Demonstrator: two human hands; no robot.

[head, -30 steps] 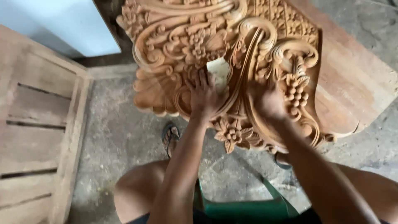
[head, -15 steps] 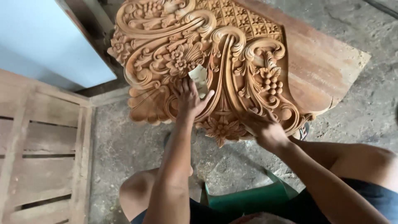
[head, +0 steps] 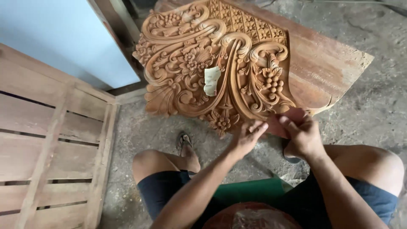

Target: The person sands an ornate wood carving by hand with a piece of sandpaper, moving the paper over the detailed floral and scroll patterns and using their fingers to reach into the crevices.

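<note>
Here, both hands are working at the lower edge of the carved wooden panel (head: 220, 63), which is leaning on a plank (head: 326, 68). The right hand (head: 303, 133) is pinching a reddish-brown sheet, likely sandpaper (head: 285, 123), between thumb and fingers, just below the panel's grape cluster carving (head: 271, 82). The left hand (head: 246, 138) is touching the same sheet's left edge, fingers loosely curled, not clenched. A folded pale scrap of sandpaper (head: 211, 80) is lying released on the panel's middle, up and to the left of both hands, its long axis running roughly top to bottom; the left hand is nearer to it. Left of the panel, a slatted wooden crate (head: 46, 144) is standing on the concrete floor (head: 373, 101).
</note>
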